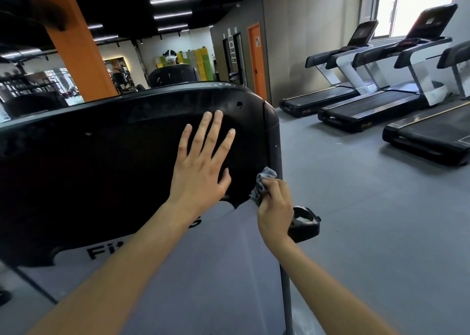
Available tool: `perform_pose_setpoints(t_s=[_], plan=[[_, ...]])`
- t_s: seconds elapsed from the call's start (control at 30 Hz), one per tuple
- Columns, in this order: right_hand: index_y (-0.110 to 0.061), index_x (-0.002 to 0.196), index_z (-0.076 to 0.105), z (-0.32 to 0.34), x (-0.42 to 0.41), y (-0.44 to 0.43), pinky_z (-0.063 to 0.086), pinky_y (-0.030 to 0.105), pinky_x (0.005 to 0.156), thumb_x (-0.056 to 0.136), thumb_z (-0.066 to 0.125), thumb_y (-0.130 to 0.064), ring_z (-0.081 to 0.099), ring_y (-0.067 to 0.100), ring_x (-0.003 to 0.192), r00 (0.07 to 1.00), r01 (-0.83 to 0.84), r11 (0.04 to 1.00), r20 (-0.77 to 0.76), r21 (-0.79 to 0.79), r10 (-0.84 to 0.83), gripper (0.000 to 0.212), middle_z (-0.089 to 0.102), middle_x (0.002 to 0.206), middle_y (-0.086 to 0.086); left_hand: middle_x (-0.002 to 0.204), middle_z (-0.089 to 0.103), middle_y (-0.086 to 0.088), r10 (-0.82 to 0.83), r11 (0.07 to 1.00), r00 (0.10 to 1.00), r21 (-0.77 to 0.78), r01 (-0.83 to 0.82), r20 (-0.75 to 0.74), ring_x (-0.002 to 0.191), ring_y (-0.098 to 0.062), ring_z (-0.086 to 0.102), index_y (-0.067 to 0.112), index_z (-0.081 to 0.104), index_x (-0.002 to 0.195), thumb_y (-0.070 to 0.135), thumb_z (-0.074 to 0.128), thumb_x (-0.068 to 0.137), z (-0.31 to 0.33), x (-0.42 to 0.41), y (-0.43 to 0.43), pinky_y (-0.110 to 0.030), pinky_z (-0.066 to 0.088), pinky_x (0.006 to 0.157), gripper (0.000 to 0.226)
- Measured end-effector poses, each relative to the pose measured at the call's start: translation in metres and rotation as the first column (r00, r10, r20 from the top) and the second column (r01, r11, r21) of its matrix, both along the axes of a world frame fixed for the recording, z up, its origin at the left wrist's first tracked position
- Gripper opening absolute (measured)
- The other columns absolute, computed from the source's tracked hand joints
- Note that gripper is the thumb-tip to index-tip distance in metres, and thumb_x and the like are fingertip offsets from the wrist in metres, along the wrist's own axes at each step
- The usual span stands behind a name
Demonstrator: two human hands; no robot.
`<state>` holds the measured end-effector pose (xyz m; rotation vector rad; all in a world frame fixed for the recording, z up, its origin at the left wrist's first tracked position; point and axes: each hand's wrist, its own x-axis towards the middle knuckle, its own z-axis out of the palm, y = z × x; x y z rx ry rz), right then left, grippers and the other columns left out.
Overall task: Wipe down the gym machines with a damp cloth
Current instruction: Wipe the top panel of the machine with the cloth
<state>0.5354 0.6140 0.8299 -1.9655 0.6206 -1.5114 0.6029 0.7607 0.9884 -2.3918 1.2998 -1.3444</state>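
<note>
The black console panel (101,169) of the nearest machine fills the left and centre of the view, and everything else is placed from it. Below it sits a grey shroud (203,271) with partly hidden lettering. Well off to the panel's right, across the floor, stands a row of treadmills (368,105); nothing shows whether they have been cleaned, so I judge them work left to do.

On the panel's right half the left hand (201,166) lies flat, fingers straight and spread, holding nothing and apparently bracing the machine. At the panel's lower right corner the right hand (276,207) has its fingers curled tightly round a bunched grey cloth (263,182), which is pressed against the panel's edge. Just right of and below that corner is a black cup holder (305,222).

Pale smudges show near the panel's top edge, so this machine looks only partly wiped. The task seems early to midway.
</note>
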Motion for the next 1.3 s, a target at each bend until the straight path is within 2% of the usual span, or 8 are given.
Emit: perform_pose_setpoints(t_s=[0.07, 0.13, 0.37, 0.47, 0.73, 0.9, 1.13, 1.3], plan=[[-0.016, 0.115, 0.068, -0.011, -0.007, 0.004, 0.053, 0.034, 0.069, 0.086, 0.058, 0.014, 0.060, 0.021, 0.101, 0.997, -0.016, 1.000, -0.069, 0.002, 0.016, 0.043, 0.061, 0.113, -0.006, 0.179, -0.012, -0.014, -0.007, 0.999, 1.000, 0.036, 0.008, -0.026, 0.165, -0.031, -0.013, 0.022, 0.018, 0.172, 0.044, 0.059, 0.098, -0.017, -0.004, 0.008, -0.059, 0.005, 0.132, 0.087], [-0.018, 0.115, 0.068, 0.007, -0.009, 0.004, 0.052, 0.032, 0.070, 0.087, 0.057, 0.012, 0.059, 0.018, 0.100, 0.998, -0.033, 0.999, -0.056, 0.011, 0.034, 0.043, 0.061, 0.112, -0.008, 0.179, -0.009, -0.014, -0.027, 0.999, 0.998, 0.038, 0.029, -0.051, 0.166, -0.029, -0.010, 0.021, 0.021, 0.171, 0.043, 0.060, 0.098, -0.026, -0.006, 0.016, -0.058, 0.006, 0.133, 0.085], [-0.015, 0.119, 0.073, 0.105, 0.009, 0.036, 0.050, 0.022, 0.094, 0.093, 0.058, 0.005, 0.060, 0.014, 0.115, 0.981, -0.051, 0.998, 0.185, -0.030, 0.055, 0.036, 0.066, 0.122, -0.004, 0.179, 0.013, -0.013, -0.143, 0.987, 0.979, -0.094, 0.130, -0.146, 0.166, -0.026, 0.009, 0.017, 0.037, 0.166, 0.037, 0.061, 0.100, -0.033, -0.014, 0.048, -0.053, 0.017, 0.133, 0.073], [-0.008, 0.124, 0.074, 0.099, 0.016, 0.067, 0.045, 0.021, 0.103, 0.097, 0.061, 0.007, 0.059, 0.016, 0.120, 0.969, -0.080, 0.988, 0.222, -0.133, 0.109, 0.034, 0.066, 0.128, 0.000, 0.177, 0.019, -0.014, -0.164, 0.974, 0.971, -0.187, 0.130, -0.176, 0.165, -0.027, 0.015, 0.013, 0.045, 0.162, 0.032, 0.063, 0.099, -0.043, -0.014, 0.075, -0.053, 0.021, 0.131, 0.068], [-0.003, 0.132, 0.072, 0.089, 0.036, 0.136, 0.049, 0.030, 0.106, 0.098, 0.063, 0.013, 0.059, 0.025, 0.122, 0.932, -0.137, 0.965, 0.301, -0.224, 0.203, 0.039, 0.065, 0.136, 0.009, 0.174, 0.026, -0.016, -0.049, 0.946, 0.983, -0.323, -0.012, -0.179, 0.161, -0.029, 0.028, 0.011, 0.048, 0.159, 0.021, 0.070, 0.095, -0.063, -0.001, 0.166, -0.054, 0.029, 0.127, 0.068], [-0.003, 0.131, 0.073, 0.102, 0.059, 0.193, 0.052, 0.035, 0.107, 0.103, 0.057, 0.010, 0.062, 0.027, 0.121, 0.934, -0.109, 0.903, 0.268, -0.415, 0.236, 0.035, 0.069, 0.134, 0.011, 0.174, 0.026, -0.013, -0.030, 0.924, 0.980, -0.380, -0.048, -0.195, 0.161, -0.025, 0.028, 0.012, 0.046, 0.161, 0.020, 0.073, 0.093, -0.064, 0.013, 0.209, -0.053, 0.030, 0.127, 0.073], [-0.005, 0.138, 0.068, 0.099, 0.085, 0.264, 0.054, 0.045, 0.106, 0.106, 0.056, 0.005, 0.059, 0.026, 0.136, 0.953, -0.083, 0.848, 0.207, -0.524, 0.222, 0.036, 0.066, 0.143, 0.008, 0.176, 0.023, -0.010, -0.047, 0.921, 0.973, -0.386, -0.045, -0.226, 0.161, -0.023, 0.026, 0.013, 0.043, 0.162, 0.022, 0.076, 0.092, -0.067, 0.040, 0.271, -0.051, 0.029, 0.129, 0.078], [-0.003, 0.143, 0.063, 0.091, 0.089, 0.299, 0.050, 0.042, 0.113, 0.109, 0.053, -0.001, 0.052, 0.023, 0.145, 0.976, -0.130, 0.737, 0.043, -0.663, 0.212, 0.036, 0.060, 0.150, 0.010, 0.177, 0.020, -0.009, -0.092, 0.940, 0.960, -0.341, -0.004, -0.264, 0.161, -0.025, 0.026, 0.015, 0.041, 0.164, 0.028, 0.076, 0.092, -0.069, 0.066, 0.320, -0.052, 0.030, 0.128, 0.081]])
